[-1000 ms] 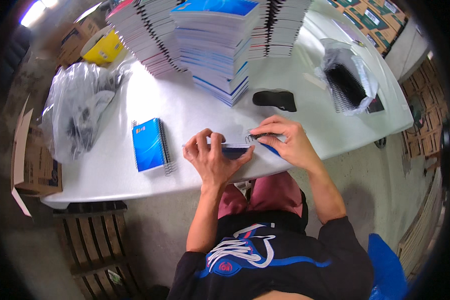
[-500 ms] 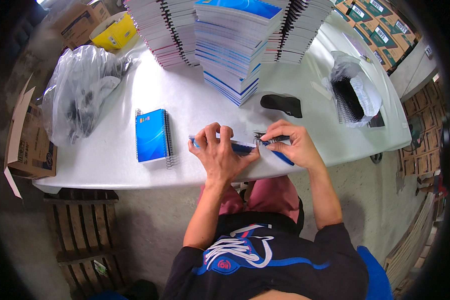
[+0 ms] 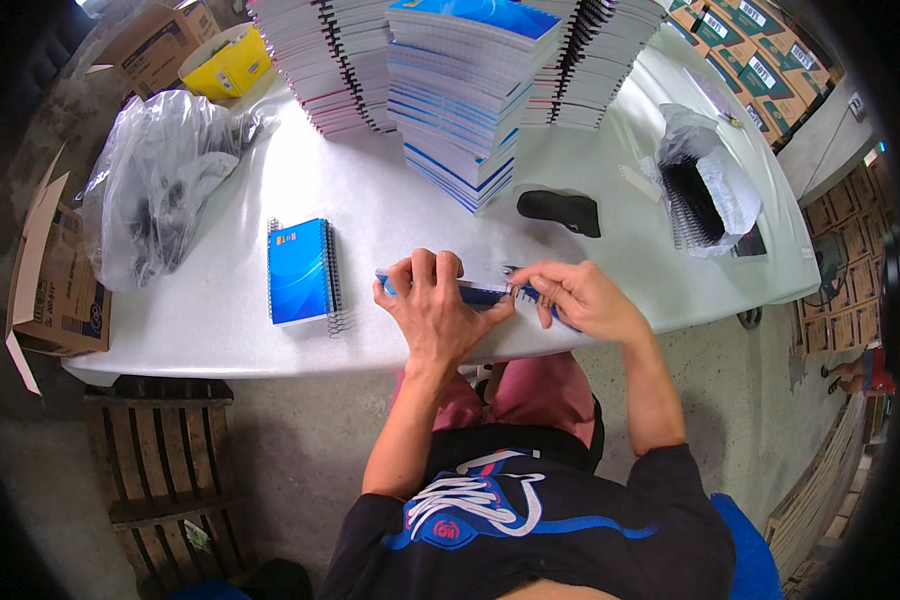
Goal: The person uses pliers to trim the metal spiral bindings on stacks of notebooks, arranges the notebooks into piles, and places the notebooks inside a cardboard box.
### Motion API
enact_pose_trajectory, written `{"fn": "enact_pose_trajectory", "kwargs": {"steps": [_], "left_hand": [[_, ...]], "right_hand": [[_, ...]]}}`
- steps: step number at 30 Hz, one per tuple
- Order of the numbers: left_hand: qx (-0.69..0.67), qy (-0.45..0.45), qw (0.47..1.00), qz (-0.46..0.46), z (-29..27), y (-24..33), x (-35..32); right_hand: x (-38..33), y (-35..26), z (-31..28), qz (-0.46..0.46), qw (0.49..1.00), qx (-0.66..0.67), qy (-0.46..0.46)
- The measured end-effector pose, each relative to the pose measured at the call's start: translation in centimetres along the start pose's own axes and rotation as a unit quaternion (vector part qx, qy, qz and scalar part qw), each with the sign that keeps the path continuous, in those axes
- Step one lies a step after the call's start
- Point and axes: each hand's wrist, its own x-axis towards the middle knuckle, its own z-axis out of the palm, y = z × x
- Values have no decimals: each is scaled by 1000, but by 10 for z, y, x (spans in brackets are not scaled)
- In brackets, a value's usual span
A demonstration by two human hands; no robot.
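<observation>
My left hand (image 3: 428, 305) is closed around a small blue-covered notebook (image 3: 483, 294), holding it at the table's near edge with its page edges showing. My right hand (image 3: 592, 300) is at the notebook's right end, thumb and forefinger pinched on a dark spiral binding coil (image 3: 526, 292). The palm and fingers hide most of that coil. To the left lies a finished-looking blue spiral notebook (image 3: 300, 272), coil along its right side. Beyond my right hand a black flat case-like object (image 3: 558, 212) rests on the table.
A tall stack of blue notebooks (image 3: 460, 110) stands at the back, between piles of spiral-bound books (image 3: 320, 65). A clear plastic bag (image 3: 160, 190) and an open carton (image 3: 65, 285) are at left. A bag of black coils (image 3: 705, 190) sits at right on the white-covered table (image 3: 210, 340).
My right hand's fingers have shifted along the coil toward the notebook, and its hand has turned slightly. Less of the coil shows beyond the fingers. My left hand keeps its hold.
</observation>
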Motion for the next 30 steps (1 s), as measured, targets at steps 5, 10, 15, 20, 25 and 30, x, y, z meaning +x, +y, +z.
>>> {"fn": "enact_pose_trajectory", "kwargs": {"steps": [5, 10, 15, 20, 25, 30], "left_hand": [[11, -4, 1000, 20, -1, -3, -2], [4, -25, 999, 24, -1, -7, -3], [-46, 16, 998, 41, -9, -11, -1], [-78, 8, 995, 69, -8, -16, 2], [-108, -50, 990, 70, -6, -27, 2], [-112, -62, 989, 76, -13, -25, 2]], "right_hand": [[-2, 0, 11, -193, 966, -124, 117], [11, 13, -2, -232, 955, -181, 28], [36, 44, -52, -237, 816, -432, 302], [55, 90, -72, -146, 880, -323, 315], [44, 43, -20, -243, 931, 268, 56], [52, 32, -5, -194, 964, -116, 139]]}}
